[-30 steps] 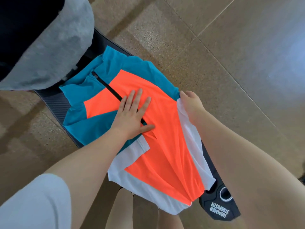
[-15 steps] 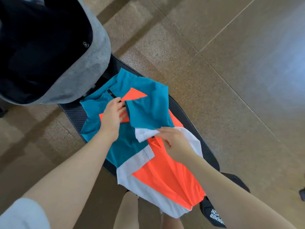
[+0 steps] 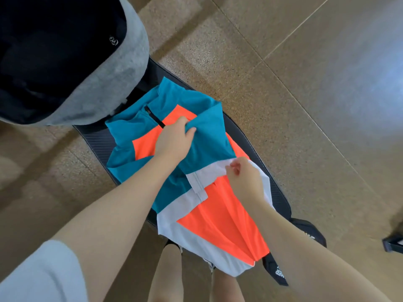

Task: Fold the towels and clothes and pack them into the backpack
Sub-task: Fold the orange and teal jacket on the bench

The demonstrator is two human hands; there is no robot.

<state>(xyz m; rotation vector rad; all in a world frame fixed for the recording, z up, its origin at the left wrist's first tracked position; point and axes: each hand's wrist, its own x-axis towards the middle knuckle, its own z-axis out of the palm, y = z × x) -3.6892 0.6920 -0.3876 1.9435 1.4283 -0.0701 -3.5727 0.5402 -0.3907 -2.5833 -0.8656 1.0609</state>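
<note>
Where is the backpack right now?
In the head view, the grey backpack sits at upper left, open, on the far end of the black bench, just beyond the jersey.

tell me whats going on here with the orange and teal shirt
A person is folding a shirt laid on a black padded bench. The left hand grips the teal sleeve folded across the chest, while the right hand pinches its white cuff. A grey backpack sits open at the bench's far end; the shirt is not packed yet.

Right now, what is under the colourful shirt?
The shirt lies on a black padded bench, whose edges show. The bench's middle is covered, so anything there stays hidden.
</note>
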